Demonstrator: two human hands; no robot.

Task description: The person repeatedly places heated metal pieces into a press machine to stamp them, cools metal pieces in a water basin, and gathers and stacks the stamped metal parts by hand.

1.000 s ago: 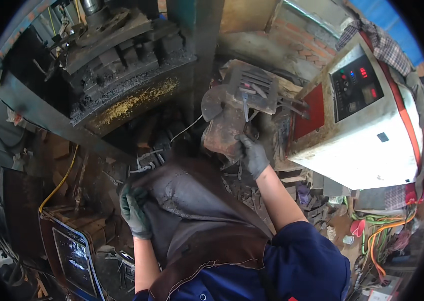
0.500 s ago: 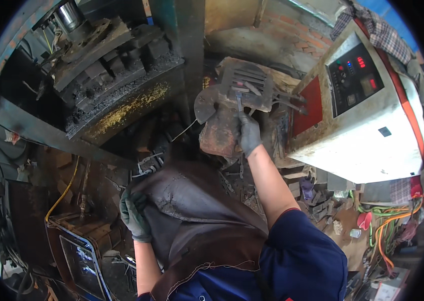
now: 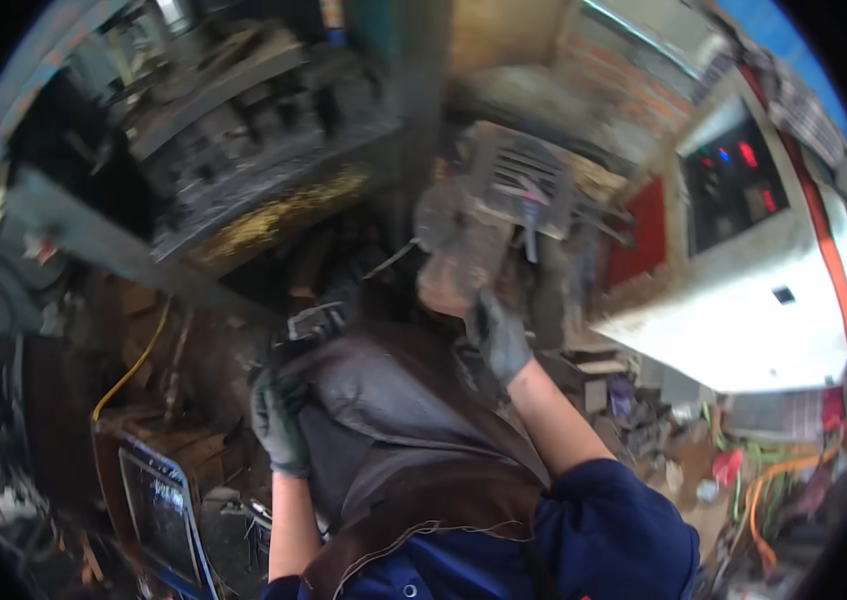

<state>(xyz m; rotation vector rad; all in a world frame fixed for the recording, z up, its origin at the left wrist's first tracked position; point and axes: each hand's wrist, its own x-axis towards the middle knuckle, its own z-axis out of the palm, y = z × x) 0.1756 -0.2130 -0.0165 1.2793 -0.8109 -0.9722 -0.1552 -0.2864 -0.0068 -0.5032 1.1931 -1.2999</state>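
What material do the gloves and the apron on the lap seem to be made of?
Gloves: the left hand and right hand wear dark grey gloves, probably coated knit fabric, matte and snug. Apron: likely leather, brown-grey, dull and worn, with heavy folds and a stitched edge; blur leaves it uncertain.

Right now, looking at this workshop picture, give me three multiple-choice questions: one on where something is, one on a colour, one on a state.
1. Where is the white control cabinet?
A. To the person's right
B. To the person's left
C. Behind the apron

2. What colour is the sleeve?
A. Yellow
B. Dark blue
C. White

3. What is the right hand doing?
A. Hanging free
B. Resting on the apron
C. Raised, touching a rusty metal part

Answers: 1 A, the cabinet stands at the picture's right. 2 B, the upper arm is in dark blue. 3 C, the gloved hand meets the part, while the left hand rests on the leather apron.
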